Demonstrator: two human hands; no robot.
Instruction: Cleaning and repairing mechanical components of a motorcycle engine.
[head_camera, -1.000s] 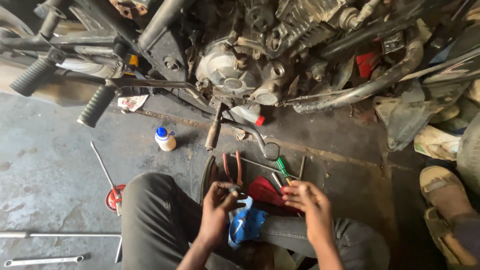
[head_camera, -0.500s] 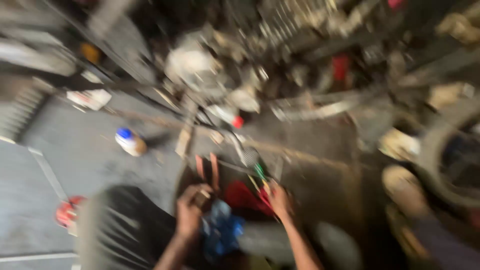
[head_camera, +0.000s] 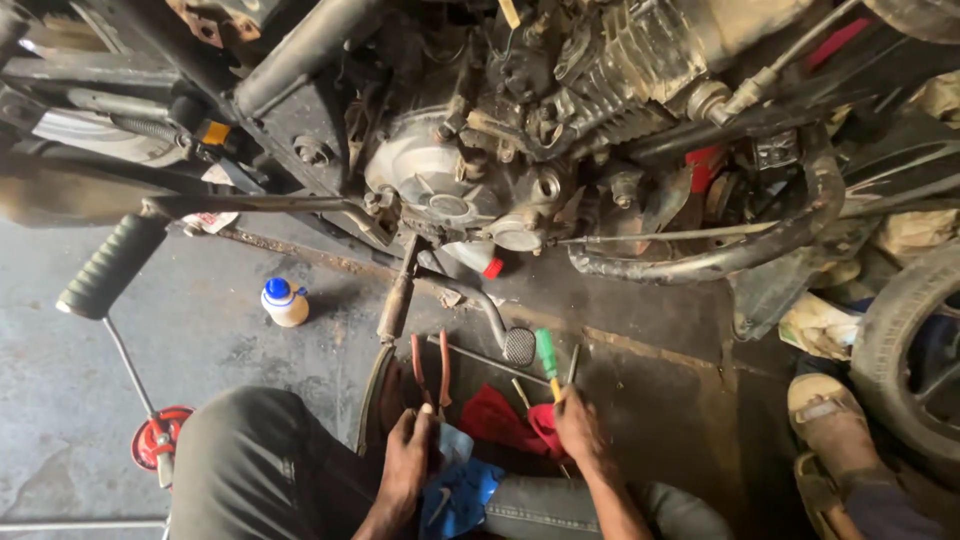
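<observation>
We were picking a tool: our right hand (head_camera: 578, 425) closed on the green-handled screwdriver (head_camera: 546, 355), its handle pointing away from the grip toward the motorcycle engine (head_camera: 450, 190). Our left hand (head_camera: 408, 455) rested by the red-handled pliers (head_camera: 430, 370); whether clenched, we could not tell. Lifting the screwdriver would need a firmer hold.
</observation>
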